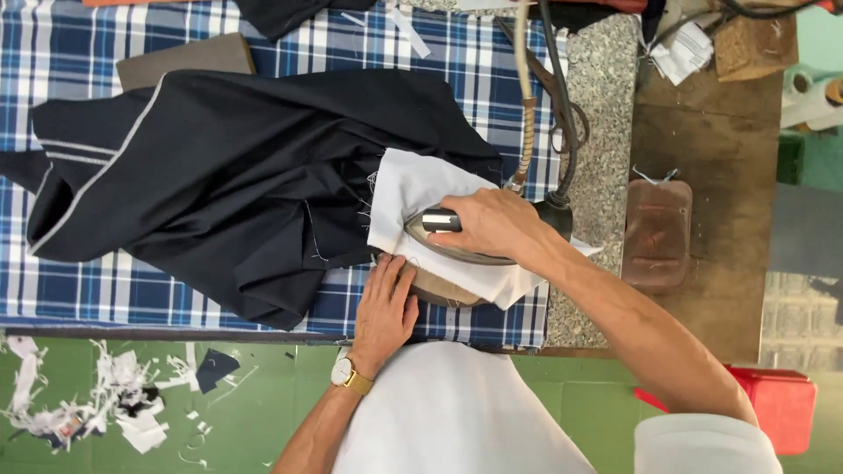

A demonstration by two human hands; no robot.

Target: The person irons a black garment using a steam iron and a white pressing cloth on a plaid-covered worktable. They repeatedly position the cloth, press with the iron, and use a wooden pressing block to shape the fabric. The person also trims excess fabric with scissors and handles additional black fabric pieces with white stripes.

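White cloth (413,189) lies spread over the near end of a dark navy garment (237,184), and on top of it we see an iron (457,244) with a metal soleplate, pressed flat near the right edge of the blue-and-white checked ironing surface (97,290). The right hand (493,224) is wrapped around the iron's handle, fingers curled shut over it. The left hand (386,307) lies flat with fingers stretched out and together, holding nothing, its tips touching the lower edge of the white cloth just beside the iron; a brown pad shows under that edge. A gold-banded wristwatch (344,372) sits on the left wrist.

The garment, trimmed with a pale grey edging, stretches away to the left across the checked cover. A beige hose and a black cable (562,105) run from the back of the iron up over a speckled stone strip. To the right of that is a worn wooden table (729,290) carrying a reddish-brown rectangular block (657,233). On the green floor at lower left we see white and dark fabric scraps (114,404), and at lower right a red container (777,404).
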